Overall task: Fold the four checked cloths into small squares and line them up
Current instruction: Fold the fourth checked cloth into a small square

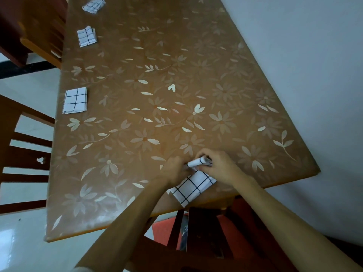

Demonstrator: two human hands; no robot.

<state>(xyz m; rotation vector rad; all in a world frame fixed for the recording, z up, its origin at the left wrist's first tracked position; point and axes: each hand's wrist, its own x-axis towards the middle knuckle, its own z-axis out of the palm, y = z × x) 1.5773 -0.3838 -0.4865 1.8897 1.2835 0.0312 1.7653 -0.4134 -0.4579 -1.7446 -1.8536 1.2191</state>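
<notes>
Three cloths [75,100] [86,36] [93,5] along left edge of surface [225,79]: nearest two squared, farthest bunched and probably needing a refold. Fourth cloth [193,184] at near edge, only half folded, far end turned up into a roll and pinched by left hand [175,169] and right hand [218,165]; lining-up pending. No brands, labels or legible writing anywhere.

Three cloths lie in a line along the counter's [176,79] left edge: one far [93,5], one nearer [86,36], one midway [75,100]. The fourth cloth [191,186] lies at the near edge, right of centre, under my left hand [175,169] and right hand [220,167].
</notes>
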